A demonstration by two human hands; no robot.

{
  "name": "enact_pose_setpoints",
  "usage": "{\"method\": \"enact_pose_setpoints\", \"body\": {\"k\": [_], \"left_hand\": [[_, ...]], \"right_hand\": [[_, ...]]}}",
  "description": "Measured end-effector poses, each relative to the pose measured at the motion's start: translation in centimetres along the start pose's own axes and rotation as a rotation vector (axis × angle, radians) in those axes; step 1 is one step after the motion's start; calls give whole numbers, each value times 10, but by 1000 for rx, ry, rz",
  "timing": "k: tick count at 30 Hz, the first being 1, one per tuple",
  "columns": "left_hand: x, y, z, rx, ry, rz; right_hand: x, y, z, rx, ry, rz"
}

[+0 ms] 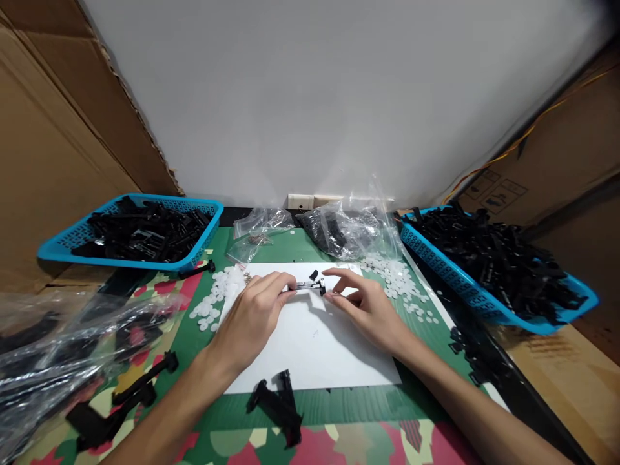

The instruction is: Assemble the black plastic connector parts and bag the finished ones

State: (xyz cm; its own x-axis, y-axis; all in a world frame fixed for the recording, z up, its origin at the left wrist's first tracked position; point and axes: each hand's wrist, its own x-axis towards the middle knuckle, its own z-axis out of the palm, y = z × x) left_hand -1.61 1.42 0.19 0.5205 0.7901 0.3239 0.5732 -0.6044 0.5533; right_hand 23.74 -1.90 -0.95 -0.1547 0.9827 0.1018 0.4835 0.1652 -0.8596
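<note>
A small black plastic part (310,286) lies over the white sheet of paper (314,342), held between both hands. My left hand (254,316) pinches its left end with fingers curled together. Pinching the right end is my right hand (365,303), thumb and forefinger closed on it, other fingers loosely bent. A tiny black piece (314,274) lies just behind the part on the paper.
Blue baskets of black plastic parts stand at the left (130,229) and right (494,271). White discs (397,278) are scattered beside the paper on both sides. Clear bags (339,229) lie at the back, another (58,349) at the near left. Loose black parts (278,407) lie near the front.
</note>
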Motion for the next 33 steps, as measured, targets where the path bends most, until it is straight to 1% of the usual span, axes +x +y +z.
{"method": "enact_pose_setpoints", "body": {"k": [3, 6, 10, 13, 15, 17, 19, 21, 24, 26, 30, 33], "left_hand": [[-1, 0, 0, -62, 42, 55], [-2, 0, 1, -143, 96, 56], [-1, 2, 2, -236, 149, -7], [-1, 7, 2, -367, 162, -113], [-1, 10, 2, -507, 141, -213], [1, 13, 4, -661, 88, -302], [2, 14, 8, -798, 39, -344], [3, 14, 14, -911, 11, -355], [4, 13, 19, -1018, -10, -405], [4, 14, 19, -1047, -16, -446], [4, 18, 15, -1108, -5, -465], [5, 19, 12, -1155, 30, -493]], "right_hand": [[0, 1, 0, 57, -9, -8], [0, 1, 0, 84, -20, -20], [0, 0, 1, 138, -28, -25], [-1, -2, 1, 187, -12, -29], [-1, -4, 1, 221, 1, -28], [-1, -6, 1, 249, 7, -21], [-2, -9, 3, 264, -2, -5], [-3, -12, 6, 265, -23, 10], [-6, -17, 11, 228, -41, 5], [-7, -19, 11, 184, -52, -10], [-4, -19, 3, 77, -155, -26], [0, -15, -4, -57, -222, -56]]}}
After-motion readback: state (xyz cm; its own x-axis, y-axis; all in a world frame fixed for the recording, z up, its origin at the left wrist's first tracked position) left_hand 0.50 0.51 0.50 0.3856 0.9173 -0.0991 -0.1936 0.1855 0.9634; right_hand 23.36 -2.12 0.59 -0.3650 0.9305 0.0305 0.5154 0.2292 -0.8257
